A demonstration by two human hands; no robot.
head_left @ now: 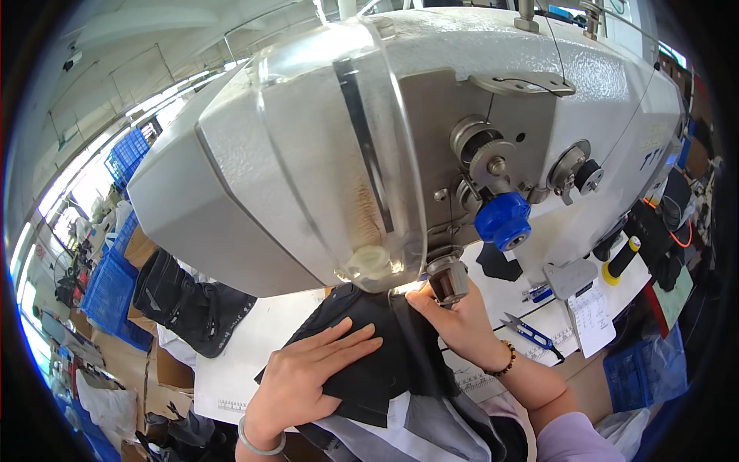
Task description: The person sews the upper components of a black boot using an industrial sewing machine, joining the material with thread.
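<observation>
A large white sewing machine (pixel 254 177) fills the upper view, with a clear plastic guard in front and a blue tension knob (pixel 502 221) on its face. Black fabric (pixel 366 373) lies under the machine's lit needle area, its near end running into grey and white cloth (pixel 443 427) by my lap. My left hand (pixel 304 377) rests on the fabric, fingers stretched out and flat. Close to the needle, my right hand (pixel 462 323) pinches the fabric's right edge between thumb and fingers. A metal machine part hides some of those fingertips, and the needle itself is hidden.
Right of the fabric lie blue-handled thread snips (pixel 533 336), a paper pad (pixel 591 317) and a black thread spool with yellow ends (pixel 622 262). A black bag-like item (pixel 204 304) sits on the table's left side. Blue crates (pixel 115 289) stand beyond it.
</observation>
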